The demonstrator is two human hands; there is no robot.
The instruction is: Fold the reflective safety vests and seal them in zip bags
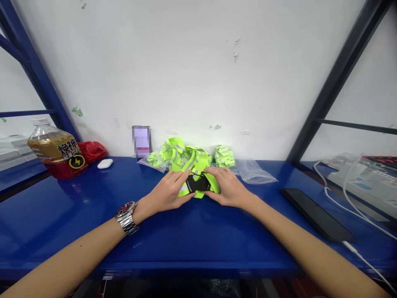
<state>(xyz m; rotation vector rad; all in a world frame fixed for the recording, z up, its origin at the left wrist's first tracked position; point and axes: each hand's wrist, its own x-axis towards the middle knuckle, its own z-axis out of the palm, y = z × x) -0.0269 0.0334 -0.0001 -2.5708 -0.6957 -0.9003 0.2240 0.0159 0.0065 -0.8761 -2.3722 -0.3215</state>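
We find both hands at the centre of the frame, closed part-way on one folded bundle of lime-yellow webbing with pale reflective stripes. The left hand grips its left end, fingers along the upper edge and thumb along the lower; the right hand pinches the right end likewise. A black plastic buckle lies between them — on the bundle's near face.

Just behind, we note a loose heap of similar lime webbing and, right of it, a compact lime roll. A clear, flat zip bag lies right of centre on the glossy blue tabletop.

We record a steel-banded wristwatch on the left wrist, a black smartphone at lower right — white cable attached — and a large amber-filled clear bottle at left.
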